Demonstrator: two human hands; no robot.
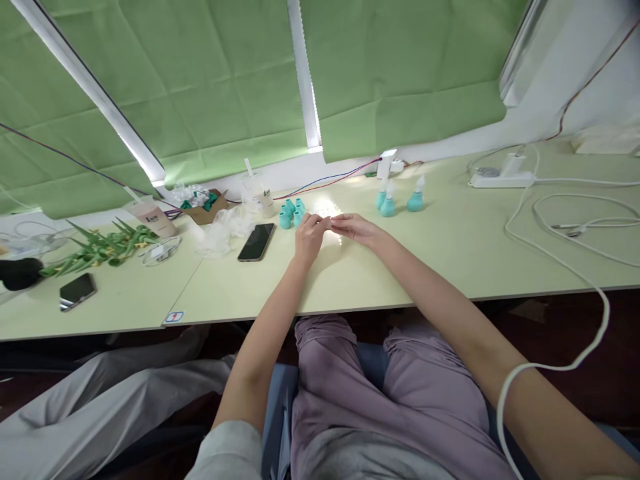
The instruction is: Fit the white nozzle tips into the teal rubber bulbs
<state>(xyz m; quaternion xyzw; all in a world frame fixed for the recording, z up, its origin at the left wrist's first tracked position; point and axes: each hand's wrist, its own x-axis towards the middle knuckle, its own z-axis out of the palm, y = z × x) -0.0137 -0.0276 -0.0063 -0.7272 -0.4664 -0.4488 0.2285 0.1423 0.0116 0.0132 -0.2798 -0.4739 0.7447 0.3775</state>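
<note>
My left hand (311, 233) and my right hand (355, 227) meet at the fingertips just above the table. The left one has curled fingers; on the right, longer fingers reach across in a pinch. Whatever lies between them is too small or hidden to make out. Behind them is a bright patch of small clear pieces (325, 207), partly covered by my fingers. Several open-necked teal rubber bulbs (285, 219) stand close to my left hand. Farther right, a teal bulb with a clear tip (415, 201) stands apart from two similar ones (387, 207).
A black phone (257, 242), crumpled clear plastic (227, 230), a cardboard box (207, 210) and drink cups (156, 217) are on the left. Flowers (107, 247) lie beyond. A white power strip (503, 180) and loose cable (565, 260) are right. Another person's legs (125, 393) are beside me.
</note>
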